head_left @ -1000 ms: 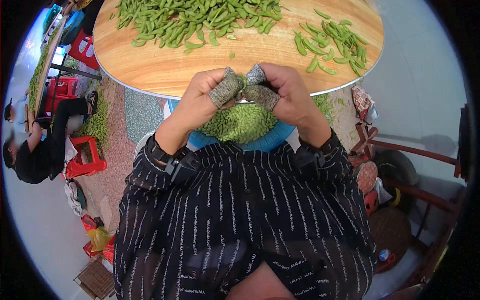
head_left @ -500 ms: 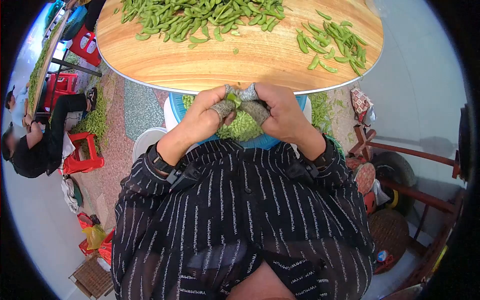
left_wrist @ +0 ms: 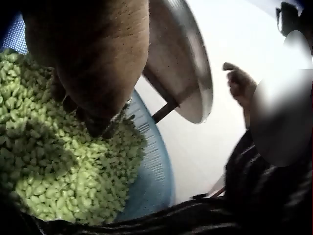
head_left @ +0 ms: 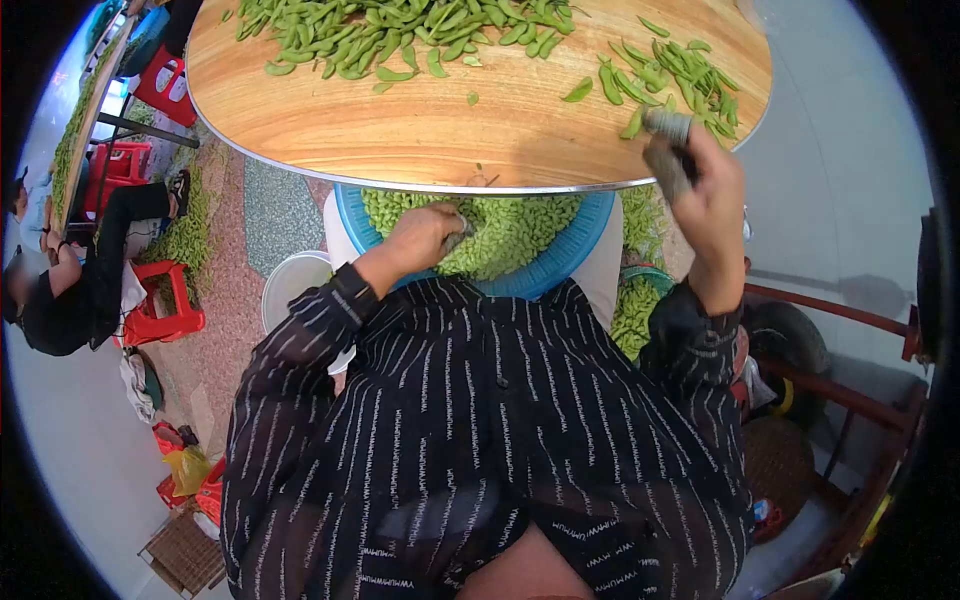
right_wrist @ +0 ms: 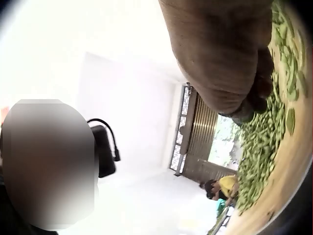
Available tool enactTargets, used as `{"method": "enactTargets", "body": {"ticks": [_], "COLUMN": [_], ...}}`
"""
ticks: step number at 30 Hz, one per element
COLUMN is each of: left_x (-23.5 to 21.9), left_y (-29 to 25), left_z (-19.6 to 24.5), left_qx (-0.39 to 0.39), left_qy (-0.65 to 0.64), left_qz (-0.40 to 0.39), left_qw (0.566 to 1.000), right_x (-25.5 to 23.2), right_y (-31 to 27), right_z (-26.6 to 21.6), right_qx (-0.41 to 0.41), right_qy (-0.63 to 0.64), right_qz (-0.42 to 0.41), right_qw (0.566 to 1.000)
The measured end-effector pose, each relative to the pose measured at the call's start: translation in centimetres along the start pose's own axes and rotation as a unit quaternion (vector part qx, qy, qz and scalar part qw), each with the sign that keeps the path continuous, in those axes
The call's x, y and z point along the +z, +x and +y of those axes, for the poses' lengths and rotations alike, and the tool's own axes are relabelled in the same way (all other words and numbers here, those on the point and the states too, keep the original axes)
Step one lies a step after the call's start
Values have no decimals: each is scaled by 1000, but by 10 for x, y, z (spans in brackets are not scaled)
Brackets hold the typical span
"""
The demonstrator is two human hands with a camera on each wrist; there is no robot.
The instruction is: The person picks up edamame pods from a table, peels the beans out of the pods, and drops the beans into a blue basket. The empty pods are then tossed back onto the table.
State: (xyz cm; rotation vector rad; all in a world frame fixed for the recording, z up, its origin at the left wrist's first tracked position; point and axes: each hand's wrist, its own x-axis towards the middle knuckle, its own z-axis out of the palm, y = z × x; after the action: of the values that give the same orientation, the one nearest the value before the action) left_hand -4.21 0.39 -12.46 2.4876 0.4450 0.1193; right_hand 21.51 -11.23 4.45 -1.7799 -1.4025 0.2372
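Observation:
My left hand [head_left: 425, 237] hangs low over shelled green beans [head_left: 510, 240] in a blue plastic basket [head_left: 598, 225]. In the left wrist view its fingers point down at the beans, and whatever lies inside them is hidden. Beyond the basket is the round wooden table [head_left: 400, 140]. Over its right side, my right hand [head_left: 705, 185] reaches toward a small group of green bean pods [head_left: 690, 75], blurred, with thumb and forefinger apart. Grey knitted covers [head_left: 668, 125] wrap its finger and thumb. One pod [head_left: 632, 122] lies right at the fingertips, and another pod [head_left: 578, 90] lies apart to the left.
A large heap of pods [head_left: 390, 35] covers the table's far side. A white bucket [head_left: 295, 290] stands left of the basket, a green basket of pods [head_left: 635, 315] to the right. At the left sits a person [head_left: 65, 290] near red stools [head_left: 165, 305]; pods litter the floor.
Both hands were together over the basket, holding a green pod between them. They have parted: left lowered to the beans, right moved out to the pods. A pod has appeared left of the small group.

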Motion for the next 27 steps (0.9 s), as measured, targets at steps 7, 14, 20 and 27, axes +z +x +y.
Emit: {"method": "enactTargets", "body": {"ticks": [7,14,20,27], "left_x": [54,58,50,98], "left_y": [39,33,44,64], "left_z": [-44,-45,-28,-33], "left_qx": [-18,-7,-82,-156], "left_qy": [151,161,22,49], "left_qz": [-124,-37,43,-50], "left_qw": [981,986,995,985], "right_x": [39,57,52,46], "right_y": [-49,-70,-76,-82], "right_z": [14,47,51,51], "right_qx": [-8,48,104,106], "right_qy": [-14,2,35,30], "right_qz": [-313,-245,-224,-214], "right_qw": [950,968,968,970]}}
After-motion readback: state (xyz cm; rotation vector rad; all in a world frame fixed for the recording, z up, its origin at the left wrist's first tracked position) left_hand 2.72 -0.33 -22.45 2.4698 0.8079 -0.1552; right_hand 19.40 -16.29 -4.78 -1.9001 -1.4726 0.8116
